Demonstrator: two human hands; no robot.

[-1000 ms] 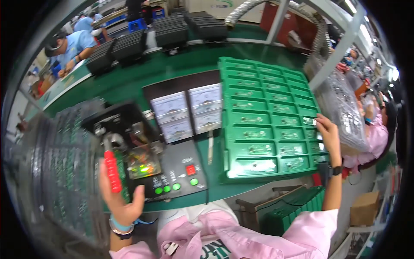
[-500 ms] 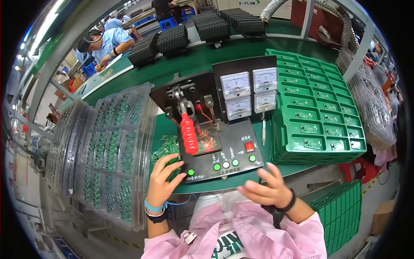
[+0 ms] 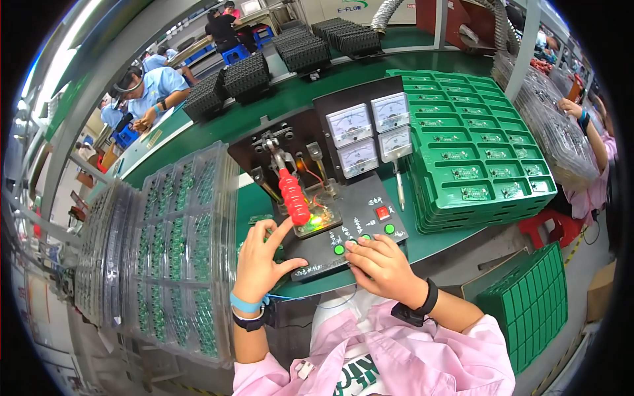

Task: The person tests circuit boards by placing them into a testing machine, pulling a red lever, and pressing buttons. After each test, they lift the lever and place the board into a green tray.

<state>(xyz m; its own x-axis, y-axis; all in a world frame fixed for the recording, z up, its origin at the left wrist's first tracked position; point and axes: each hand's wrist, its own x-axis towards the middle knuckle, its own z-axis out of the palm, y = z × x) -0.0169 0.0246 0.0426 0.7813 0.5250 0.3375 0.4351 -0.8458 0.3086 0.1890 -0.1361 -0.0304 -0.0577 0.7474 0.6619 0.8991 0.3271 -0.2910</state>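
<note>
The right hand (image 3: 380, 265) had come down, fingers bunched, any pinch impossible to tell, onto green push-buttons (image 3: 339, 250) of the benchtop black test fixture (image 3: 360, 201); the left hand (image 3: 259, 262) spread by the red clamp handle (image 3: 293, 198). The test bed (image 3: 320, 222) now glowed yellow-green, suggesting power.

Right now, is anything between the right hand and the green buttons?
Nothing visible. The right hand has its fingers at the row of green buttons; whether any is pressed, I can't tell.
</note>
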